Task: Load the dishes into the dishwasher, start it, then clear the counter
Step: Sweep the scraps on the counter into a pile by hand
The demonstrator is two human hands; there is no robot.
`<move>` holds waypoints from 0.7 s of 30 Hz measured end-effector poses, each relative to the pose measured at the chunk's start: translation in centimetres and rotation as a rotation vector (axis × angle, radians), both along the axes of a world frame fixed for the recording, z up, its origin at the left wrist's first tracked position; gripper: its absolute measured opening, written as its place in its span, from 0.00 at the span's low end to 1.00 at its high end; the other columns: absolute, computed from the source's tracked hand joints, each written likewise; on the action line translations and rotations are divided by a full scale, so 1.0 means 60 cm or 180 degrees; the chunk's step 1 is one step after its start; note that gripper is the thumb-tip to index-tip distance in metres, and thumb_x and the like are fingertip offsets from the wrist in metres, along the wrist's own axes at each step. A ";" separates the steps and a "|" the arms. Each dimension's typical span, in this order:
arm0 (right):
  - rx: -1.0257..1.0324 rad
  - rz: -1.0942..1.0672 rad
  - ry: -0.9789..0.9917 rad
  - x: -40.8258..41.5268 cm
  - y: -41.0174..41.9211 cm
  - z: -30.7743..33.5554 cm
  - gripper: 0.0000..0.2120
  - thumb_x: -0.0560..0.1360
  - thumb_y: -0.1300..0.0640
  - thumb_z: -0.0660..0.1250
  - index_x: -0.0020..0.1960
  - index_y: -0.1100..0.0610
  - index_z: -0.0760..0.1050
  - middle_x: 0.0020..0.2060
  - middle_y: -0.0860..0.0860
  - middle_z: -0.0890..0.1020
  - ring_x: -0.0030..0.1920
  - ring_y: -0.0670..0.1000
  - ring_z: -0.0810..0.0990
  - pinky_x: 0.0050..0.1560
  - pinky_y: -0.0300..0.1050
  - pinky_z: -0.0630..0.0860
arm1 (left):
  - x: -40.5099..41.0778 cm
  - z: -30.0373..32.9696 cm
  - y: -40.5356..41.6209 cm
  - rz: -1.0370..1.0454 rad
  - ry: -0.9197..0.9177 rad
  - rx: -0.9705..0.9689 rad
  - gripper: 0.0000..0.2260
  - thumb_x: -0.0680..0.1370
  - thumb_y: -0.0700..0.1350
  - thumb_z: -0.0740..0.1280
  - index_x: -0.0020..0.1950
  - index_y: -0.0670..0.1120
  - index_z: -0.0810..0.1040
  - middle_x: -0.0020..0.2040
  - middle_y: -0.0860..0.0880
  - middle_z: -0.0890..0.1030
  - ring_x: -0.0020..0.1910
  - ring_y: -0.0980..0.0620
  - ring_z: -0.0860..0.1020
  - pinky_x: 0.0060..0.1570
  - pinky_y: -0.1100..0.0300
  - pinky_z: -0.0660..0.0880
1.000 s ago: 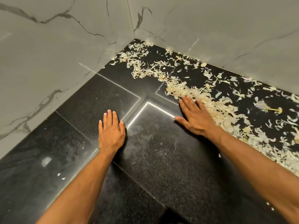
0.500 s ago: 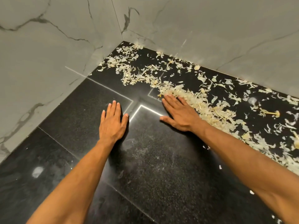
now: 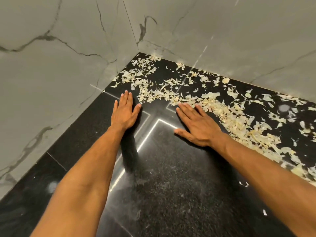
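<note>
Pale yellow-white peel scraps (image 3: pixel 227 115) lie scattered over the black granite counter (image 3: pixel 171 185), from the back corner along the right wall. My left hand (image 3: pixel 124 112) lies flat on the counter with straight fingers, its fingertips just left of the scraps near the corner. My right hand (image 3: pixel 196 124) also rests flat, fingers straight and thumb spread, with the fingertips touching the thick band of scraps. Neither hand holds anything.
Grey marble-look walls (image 3: pixel 51 65) meet in a corner (image 3: pixel 138 52) behind the scraps and bound the counter on the left and at the back. A few stray flakes (image 3: pixel 264 212) lie near my right forearm. Light strips reflect off the polished stone.
Both hands have slid forward toward the corner. My left hand moved furthest and now reaches the edge of the scraps; my right hand stays against the band of peelings.
</note>
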State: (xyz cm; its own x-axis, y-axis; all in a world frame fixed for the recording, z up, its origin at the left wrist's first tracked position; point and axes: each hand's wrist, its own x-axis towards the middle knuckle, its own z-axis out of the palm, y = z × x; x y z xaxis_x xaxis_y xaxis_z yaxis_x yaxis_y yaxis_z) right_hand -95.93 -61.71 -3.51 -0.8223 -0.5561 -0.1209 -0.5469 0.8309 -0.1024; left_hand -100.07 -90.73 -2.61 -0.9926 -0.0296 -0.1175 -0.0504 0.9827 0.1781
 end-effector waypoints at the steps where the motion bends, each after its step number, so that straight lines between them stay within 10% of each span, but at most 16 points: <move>1: -0.0028 -0.0069 0.0025 0.001 0.000 -0.002 0.40 0.77 0.30 0.34 0.78 0.55 0.34 0.77 0.53 0.37 0.77 0.50 0.35 0.76 0.54 0.34 | -0.013 0.000 0.003 -0.0049 -0.0047 -0.0039 0.31 0.83 0.61 0.46 0.80 0.45 0.44 0.80 0.48 0.44 0.78 0.52 0.42 0.77 0.49 0.41; 13: -0.0459 -0.1189 0.0157 0.004 0.002 0.003 0.37 0.78 0.34 0.32 0.79 0.56 0.38 0.79 0.55 0.42 0.78 0.52 0.38 0.75 0.51 0.33 | -0.009 -0.003 0.179 -0.1964 0.0098 -0.0179 0.36 0.76 0.65 0.36 0.80 0.47 0.44 0.80 0.50 0.46 0.78 0.54 0.42 0.77 0.49 0.41; 21: -0.0292 -0.1064 0.0103 -0.004 -0.004 -0.005 0.38 0.76 0.31 0.32 0.76 0.55 0.30 0.76 0.54 0.35 0.76 0.52 0.33 0.74 0.52 0.30 | -0.092 0.008 0.000 -0.0427 0.0327 -0.0273 0.31 0.82 0.61 0.45 0.80 0.46 0.45 0.80 0.47 0.47 0.78 0.51 0.45 0.76 0.49 0.41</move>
